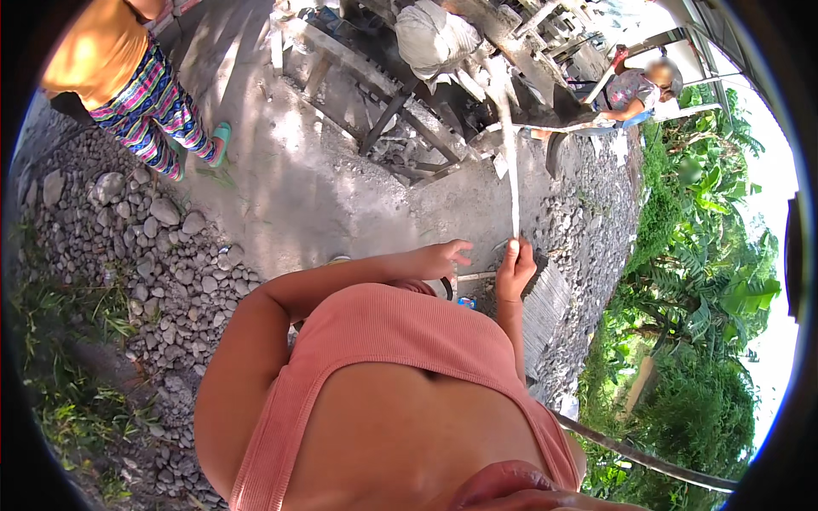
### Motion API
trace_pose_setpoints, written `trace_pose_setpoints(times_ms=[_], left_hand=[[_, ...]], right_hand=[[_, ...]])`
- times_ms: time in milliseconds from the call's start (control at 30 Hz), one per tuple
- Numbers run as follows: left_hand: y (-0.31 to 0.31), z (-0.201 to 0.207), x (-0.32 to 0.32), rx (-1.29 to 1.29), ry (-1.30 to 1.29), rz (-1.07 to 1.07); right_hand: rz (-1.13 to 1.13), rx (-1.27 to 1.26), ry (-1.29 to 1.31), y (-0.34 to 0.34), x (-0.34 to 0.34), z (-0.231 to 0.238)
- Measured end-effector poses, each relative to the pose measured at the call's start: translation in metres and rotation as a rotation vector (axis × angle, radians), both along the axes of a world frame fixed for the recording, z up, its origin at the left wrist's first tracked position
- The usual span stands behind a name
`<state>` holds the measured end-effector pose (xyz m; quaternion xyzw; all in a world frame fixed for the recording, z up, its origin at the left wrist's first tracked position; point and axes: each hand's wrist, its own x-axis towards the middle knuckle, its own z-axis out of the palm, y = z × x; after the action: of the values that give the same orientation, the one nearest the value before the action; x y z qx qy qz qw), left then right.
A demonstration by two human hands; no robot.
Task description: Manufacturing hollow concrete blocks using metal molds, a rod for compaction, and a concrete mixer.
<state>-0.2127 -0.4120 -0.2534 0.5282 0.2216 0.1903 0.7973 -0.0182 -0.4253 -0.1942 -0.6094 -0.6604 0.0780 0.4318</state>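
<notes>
Grey, sun-dappled ground [298, 187] lies beneath a pale strip [510, 162] that runs from the right hand [515, 271] toward twelve o'clock. That hand's fingers close around its near end, thumb uppermost, presumably to steady such a length; the far end reaches among timbers [358, 66], though whether it rests there I cannot tell. At nine o'clock from this grip, the left hand [439, 258] hovers, fingers loosely parted, seemingly empty. Outward, a white bundle [436, 38] sits at twelve, a standing person [128, 85] at ten, another person [630, 94] at two, and greenery [699, 281] at three.
</notes>
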Motion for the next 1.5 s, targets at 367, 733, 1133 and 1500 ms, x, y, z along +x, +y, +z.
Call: trace_pose_setpoints(times_ms=[367,733,1133,1500], left_hand=[[-0.005,0.035,-0.005,-0.082,-0.17,0.051],[0.003,0.053,-0.005,-0.24,-0.095,0.153],[-0.002,0.036,0.005,-0.02,-0.161,0.088],[0.006,0.016,-0.005,-0.127,-0.096,0.111]], right_hand=[[0.29,0.209,-0.19,-0.043,-0.023,0.014],[0.05,-0.194,0.61,-0.042,-0.038,-0.025],[0.237,-0.123,0.452,-0.056,-0.052,-0.009],[0.452,0.057,0.345,-0.042,-0.063,0.063]])
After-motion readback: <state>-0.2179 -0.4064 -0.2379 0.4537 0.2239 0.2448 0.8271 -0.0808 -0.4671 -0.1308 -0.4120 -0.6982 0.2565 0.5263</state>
